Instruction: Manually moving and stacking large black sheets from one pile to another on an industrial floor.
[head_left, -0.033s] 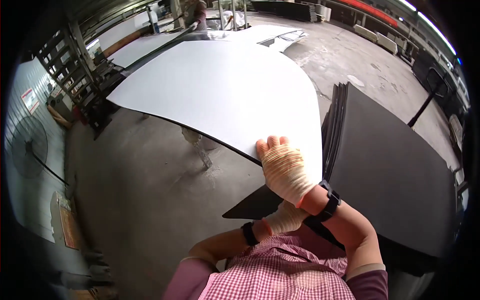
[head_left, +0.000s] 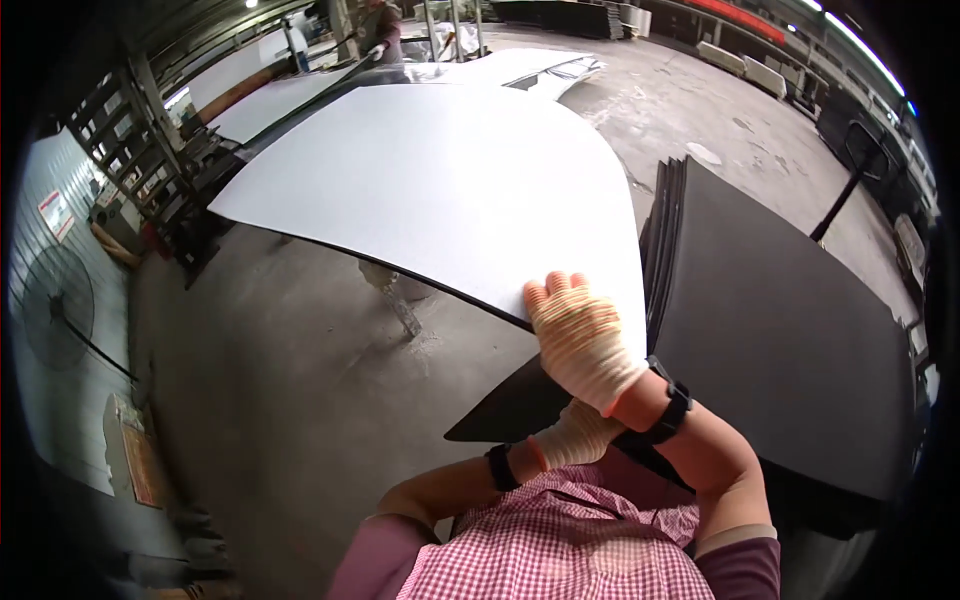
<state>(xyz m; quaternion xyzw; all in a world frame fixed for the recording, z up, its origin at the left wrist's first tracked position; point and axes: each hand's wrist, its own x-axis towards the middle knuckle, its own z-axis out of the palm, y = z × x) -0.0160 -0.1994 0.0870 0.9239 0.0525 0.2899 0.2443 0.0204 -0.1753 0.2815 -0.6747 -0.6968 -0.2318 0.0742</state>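
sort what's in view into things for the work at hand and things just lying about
In the work:
broad white dark-edged sheet, under the cream-gloved right hand
probably the stack of flat dark sheets, close by on the right

Seemingly lying about:
round grey wire-cage fan by the left wall
flat brown panel at lower left

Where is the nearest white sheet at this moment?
The white sheet is at the head view's upper centre, under the right hand, left of the black stack.
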